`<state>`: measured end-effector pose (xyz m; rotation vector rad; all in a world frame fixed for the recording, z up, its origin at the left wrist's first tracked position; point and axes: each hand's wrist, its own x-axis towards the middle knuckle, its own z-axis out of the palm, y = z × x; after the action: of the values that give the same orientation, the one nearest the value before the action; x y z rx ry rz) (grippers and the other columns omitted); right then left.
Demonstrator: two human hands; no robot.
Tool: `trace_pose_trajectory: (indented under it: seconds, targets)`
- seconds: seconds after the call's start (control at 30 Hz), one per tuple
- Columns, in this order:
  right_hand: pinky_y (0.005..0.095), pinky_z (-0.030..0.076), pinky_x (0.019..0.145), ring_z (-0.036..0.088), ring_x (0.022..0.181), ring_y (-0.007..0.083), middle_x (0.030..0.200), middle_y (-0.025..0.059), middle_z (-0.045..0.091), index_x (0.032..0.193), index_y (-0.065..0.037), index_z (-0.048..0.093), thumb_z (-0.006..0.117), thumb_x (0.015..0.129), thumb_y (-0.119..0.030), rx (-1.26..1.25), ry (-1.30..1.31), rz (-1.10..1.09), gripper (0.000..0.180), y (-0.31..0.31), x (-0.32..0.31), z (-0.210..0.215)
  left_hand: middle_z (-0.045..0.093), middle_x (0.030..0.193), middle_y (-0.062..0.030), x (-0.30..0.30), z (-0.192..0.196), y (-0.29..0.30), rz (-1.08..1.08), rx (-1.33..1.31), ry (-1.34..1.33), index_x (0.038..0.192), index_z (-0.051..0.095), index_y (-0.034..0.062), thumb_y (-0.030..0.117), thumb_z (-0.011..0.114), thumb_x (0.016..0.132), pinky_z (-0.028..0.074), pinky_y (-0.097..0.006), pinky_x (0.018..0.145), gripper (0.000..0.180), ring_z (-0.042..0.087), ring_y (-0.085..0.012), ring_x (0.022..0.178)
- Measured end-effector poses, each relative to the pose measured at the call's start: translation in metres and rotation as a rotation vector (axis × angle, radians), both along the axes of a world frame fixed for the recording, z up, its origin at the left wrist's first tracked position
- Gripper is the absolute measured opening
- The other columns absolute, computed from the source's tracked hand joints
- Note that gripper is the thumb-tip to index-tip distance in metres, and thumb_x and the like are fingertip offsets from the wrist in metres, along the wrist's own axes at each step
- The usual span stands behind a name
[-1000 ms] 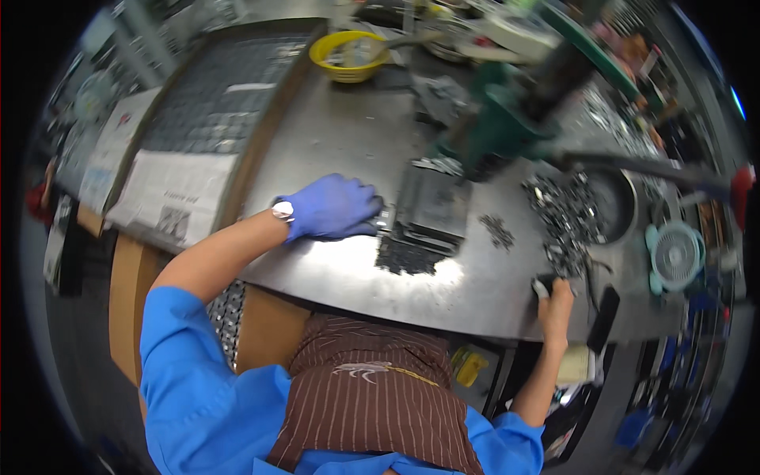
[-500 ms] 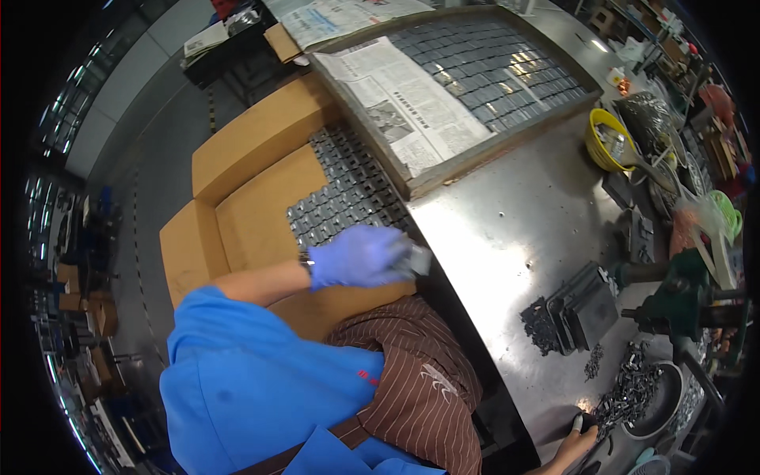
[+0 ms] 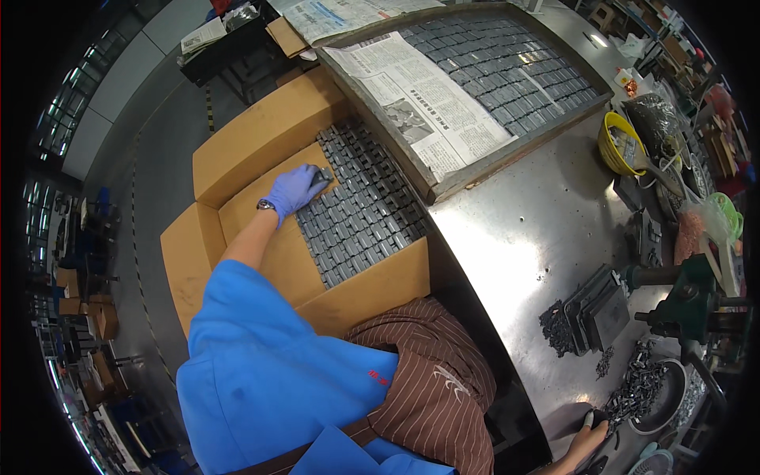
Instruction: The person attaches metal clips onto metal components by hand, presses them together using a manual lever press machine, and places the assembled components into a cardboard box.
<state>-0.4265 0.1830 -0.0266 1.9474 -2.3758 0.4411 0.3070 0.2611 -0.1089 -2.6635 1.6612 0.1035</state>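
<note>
In the open brown cardboard box [image 3: 261, 261] beside the bench, I set a small flat grey metal piece [image 3: 321, 179] onto the rows.

My left hand [image 3: 294, 190], in a blue glove, pinches the piece against the far end of the packed grey layer [image 3: 360, 218]; the box floor to its left is bare cardboard, so I judge the layer roughly half laid. My right hand [image 3: 590, 431] rests curled on loose dark metal parts [image 3: 633, 388] at the steel bench [image 3: 507, 237] edge; whether it grips any, I cannot tell.
</note>
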Motion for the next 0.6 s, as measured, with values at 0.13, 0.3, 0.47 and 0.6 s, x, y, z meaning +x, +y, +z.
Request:
trace_pose_trajectory:
  seconds: [0.13, 0.3, 0.47, 0.6]
  targets:
    - [0.0416, 0.042, 0.069, 0.053, 0.075, 0.0398, 0.080, 0.0246, 0.057, 0.085, 0.010, 0.054, 0.064, 0.079, -0.019, -0.019, 0.077, -0.006, 0.031, -0.003, -0.007, -0.008, 0.056, 0.098, -0.0153, -0.006, -0.002, 0.007, -0.067, 0.046, 0.002, 0.107, 0.051, 0.0059, 0.039, 0.043, 0.088, 0.047, -0.040, 0.076, 0.039, 0.056, -0.0317, 0.092]
    - [0.0419, 0.041, 0.067, 0.053, 0.073, 0.0406, 0.078, 0.0249, 0.057, 0.084, 0.009, 0.053, 0.064, 0.079, -0.020, 0.028, 0.014, 0.010, 0.030, 0.000, -0.011, -0.005, 0.056, 0.102, -0.0163, -0.003, 0.001, 0.002, -0.080, 0.030, 0.087, 0.106, 0.054, 0.0049, 0.036, 0.040, 0.089, 0.046, -0.039, 0.079, 0.038, 0.055, -0.0313, 0.095]
    - [0.0414, 0.041, 0.068, 0.053, 0.075, 0.0397, 0.081, 0.0243, 0.057, 0.086, 0.008, 0.054, 0.063, 0.080, -0.019, 0.025, 0.072, -0.031, 0.029, 0.000, -0.003, -0.003, 0.060, 0.093, -0.0196, 0.024, -0.017, 0.026, 0.363, -0.186, 0.160, 0.095, 0.059, -0.0003, 0.035, 0.044, 0.086, 0.045, -0.040, 0.079, 0.039, 0.055, -0.0342, 0.094]
    - [0.0408, 0.041, 0.070, 0.054, 0.076, 0.0382, 0.082, 0.0229, 0.058, 0.088, 0.007, 0.054, 0.062, 0.081, -0.018, 0.032, 0.027, -0.040, 0.028, -0.001, -0.003, -0.006, 0.061, 0.086, -0.0204, 0.029, -0.027, 0.048, 0.495, -0.212, 0.218, 0.091, 0.062, -0.0012, 0.036, 0.047, 0.083, 0.045, -0.039, 0.077, 0.041, 0.058, -0.0344, 0.087]
